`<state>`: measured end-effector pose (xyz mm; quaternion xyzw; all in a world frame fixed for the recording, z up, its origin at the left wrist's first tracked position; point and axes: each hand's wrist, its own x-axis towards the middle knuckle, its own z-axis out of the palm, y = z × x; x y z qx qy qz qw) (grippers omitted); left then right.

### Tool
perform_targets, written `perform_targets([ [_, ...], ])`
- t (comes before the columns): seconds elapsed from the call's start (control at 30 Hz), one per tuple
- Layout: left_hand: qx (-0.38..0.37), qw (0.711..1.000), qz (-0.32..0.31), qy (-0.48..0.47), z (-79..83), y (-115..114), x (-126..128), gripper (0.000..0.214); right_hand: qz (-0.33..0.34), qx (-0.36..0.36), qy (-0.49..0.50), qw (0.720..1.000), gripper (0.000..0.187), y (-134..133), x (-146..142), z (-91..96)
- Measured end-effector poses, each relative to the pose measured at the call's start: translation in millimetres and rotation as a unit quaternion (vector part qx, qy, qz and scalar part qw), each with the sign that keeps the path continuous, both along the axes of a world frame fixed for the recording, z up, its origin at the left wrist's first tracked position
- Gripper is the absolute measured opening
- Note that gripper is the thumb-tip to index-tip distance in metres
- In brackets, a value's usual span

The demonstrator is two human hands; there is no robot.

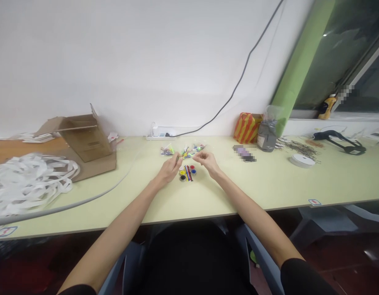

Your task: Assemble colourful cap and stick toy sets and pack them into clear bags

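My left hand is closed above the table, its thumb and fingers pressed together on something too small to make out. My right hand faces it a short way to the right, thumb and fingertips pinched together; what they hold, if anything, is too small to name. Below and between the hands lies a set of small round pieces in white, yellow, black, red and blue, with thin coloured strips down its middle. Just beyond the fingertips are clear plastic packets of bright, multicoloured bits, with another packet farther left.
Left: an open cardboard box, a heap of white ribbon and a grey cable. A power strip lies against the wall. Right: a striped bag, a dark container, a white roll and a black strapped object.
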<state>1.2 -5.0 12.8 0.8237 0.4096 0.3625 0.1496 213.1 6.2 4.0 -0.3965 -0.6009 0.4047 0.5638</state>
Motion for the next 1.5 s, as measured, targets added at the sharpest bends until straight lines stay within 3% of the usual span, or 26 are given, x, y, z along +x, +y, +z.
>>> perform_targets([
  [0.13, -0.013, 1.000, -0.004, -0.003, 0.7, 0.6, -0.3, 0.029, -0.034, 0.010, 0.025, 0.999, 0.042, 1.6, 1.5, 0.0],
  [0.43, -0.009, 1.000, -0.012, -0.002, -1.5, 2.3, -0.9, 0.027, -0.012, -0.037, 0.096, 0.995, 0.045, 7.4, 6.8, -5.2],
  [0.67, -0.015, 1.000, -0.012, 0.000, 0.1, 1.2, 0.2, 0.026, -0.035, -0.044, 0.147, 0.988, 0.046, 8.8, 8.2, -8.3],
  [1.13, -0.020, 1.000, -0.013, 0.005, 0.6, 0.4, 0.9, 0.028, -0.051, -0.084, 0.238, 0.966, 0.020, 21.4, 9.8, -19.9],
  [1.5, -0.018, 1.000, -0.011, 0.011, 0.6, 0.6, 0.4, 0.028, -0.079, -0.067, 0.246, 0.964, 0.032, 21.1, 10.3, -16.6],
])
